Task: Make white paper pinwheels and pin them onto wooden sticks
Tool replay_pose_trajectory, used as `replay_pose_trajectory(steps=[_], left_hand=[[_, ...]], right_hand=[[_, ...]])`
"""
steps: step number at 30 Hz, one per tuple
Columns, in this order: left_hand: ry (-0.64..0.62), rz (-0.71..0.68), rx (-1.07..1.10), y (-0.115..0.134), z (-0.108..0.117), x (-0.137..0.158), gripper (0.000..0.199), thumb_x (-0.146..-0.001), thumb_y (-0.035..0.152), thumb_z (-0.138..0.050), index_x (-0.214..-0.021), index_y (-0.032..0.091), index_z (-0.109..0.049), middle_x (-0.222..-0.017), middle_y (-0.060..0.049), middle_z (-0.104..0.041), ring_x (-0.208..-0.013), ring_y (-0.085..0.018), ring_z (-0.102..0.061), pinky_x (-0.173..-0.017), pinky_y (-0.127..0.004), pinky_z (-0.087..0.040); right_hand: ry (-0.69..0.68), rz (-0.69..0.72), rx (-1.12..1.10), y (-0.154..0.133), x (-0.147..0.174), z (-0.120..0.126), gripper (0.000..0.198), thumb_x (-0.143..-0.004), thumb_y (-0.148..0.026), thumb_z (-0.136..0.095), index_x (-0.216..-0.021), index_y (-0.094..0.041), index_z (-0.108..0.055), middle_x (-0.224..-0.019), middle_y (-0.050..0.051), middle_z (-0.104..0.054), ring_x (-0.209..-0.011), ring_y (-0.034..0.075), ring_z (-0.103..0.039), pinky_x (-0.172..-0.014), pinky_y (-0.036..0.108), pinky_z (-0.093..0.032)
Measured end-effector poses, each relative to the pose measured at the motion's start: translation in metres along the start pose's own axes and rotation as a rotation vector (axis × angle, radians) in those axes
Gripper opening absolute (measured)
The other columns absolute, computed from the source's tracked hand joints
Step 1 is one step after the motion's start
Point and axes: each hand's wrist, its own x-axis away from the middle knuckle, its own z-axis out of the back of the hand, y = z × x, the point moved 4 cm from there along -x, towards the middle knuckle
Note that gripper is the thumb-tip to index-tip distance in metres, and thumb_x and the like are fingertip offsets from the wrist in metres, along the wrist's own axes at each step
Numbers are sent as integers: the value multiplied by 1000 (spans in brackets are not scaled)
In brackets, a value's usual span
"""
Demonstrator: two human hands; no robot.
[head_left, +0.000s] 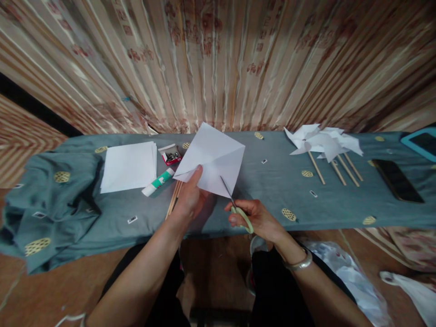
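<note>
My left hand (191, 197) grips a square sheet of white paper (218, 152) near its lower left edge, thumb on top. The sheet is turned like a diamond and has a slit running in from its left corner. In my right hand (257, 217) is a pair of scissors (242, 218) with pale green handles. Its blades lie at the paper's lower corner, pointing toward the middle. Under my left hand, several thin wooden sticks (173, 200) are partly hidden. A green and white glue stick (158, 181) and an opened red box of small metal pieces (171, 155) lie just left of the sheet.
A stack of white paper (129, 167) lies left on the grey-green cloth (272, 181). Several paper pinwheels (323, 141) on sticks lie at the right, beside a black phone (398, 180) and a blue-framed device (422, 141). Bunched cloth (61, 204) covers the left end; a curtain (218, 68) hangs behind.
</note>
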Motion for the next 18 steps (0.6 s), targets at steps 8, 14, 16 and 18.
replay_pose_trajectory(steps=[8, 14, 16, 18], left_hand=[[34, -1, -2, 3, -4, 3, 22, -95, 20, -50, -111, 16, -64, -107, -6, -74, -92, -17, -70, -87, -27, -55], [21, -1, 1, 3, -4, 2, 24, -95, 21, -51, -115, 17, -63, -104, -5, -74, -87, -16, -70, -86, -28, -55], [22, 5, 5, 3, -3, 2, 25, -95, 21, -51, -116, 17, -63, -102, -5, -74, -85, -15, -70, -85, -28, -55], [24, 9, 6, 1, -3, 2, 24, -95, 20, -51, -115, 16, -64, -99, -5, -75, -83, -15, -70, -86, -26, -55]], right_hand=[[10, -5, -42, 4, -2, -1, 50, -56, -54, -85, -82, -15, -68, -61, -2, -61, -55, 9, -55, -53, 24, -43], [23, -16, -62, 6, -2, -2, 49, -55, -53, -86, -80, -15, -69, -59, -3, -61, -53, 8, -54, -51, 22, -42], [28, -13, -65, 5, -2, -2, 48, -55, -53, -86, -80, -15, -69, -59, -3, -62, -52, 8, -55, -51, 22, -43], [29, -5, -57, 4, -2, -2, 48, -56, -53, -85, -80, -15, -69, -59, -3, -62, -52, 9, -56, -50, 22, -43]])
